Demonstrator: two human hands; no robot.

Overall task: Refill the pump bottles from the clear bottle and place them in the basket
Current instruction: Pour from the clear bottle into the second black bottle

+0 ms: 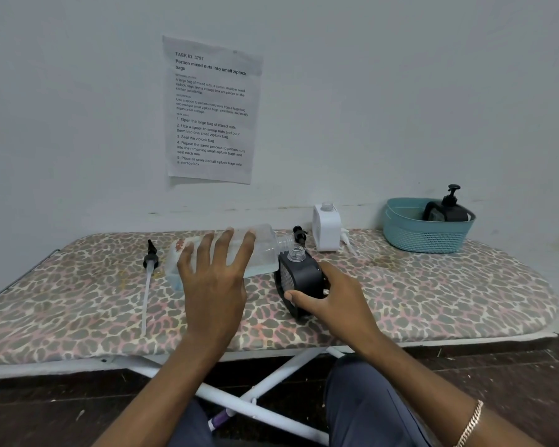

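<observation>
The clear bottle [265,253] lay tipped on its side under our left hand [213,279], whose fingers [226,246] spread across its body and bent over its far edge, gripping it; the thumb was hidden. Its open neck pointed just beyond those fingertips, right above the uncapped mouth of the black pump bottle [299,279]. Our right hand [336,298] clasped that black bottle low down, thumb across its front and fingers curled round its side, tilted on the ironing board [433,301]. A loose pump head [149,269] with its long tube lay left of the left fingers. Another pump head [300,234] and a white bottle [326,229] stood beyond the right fingers. Well off to their right, the teal basket [423,233] held a capped black bottle [446,211].
</observation>
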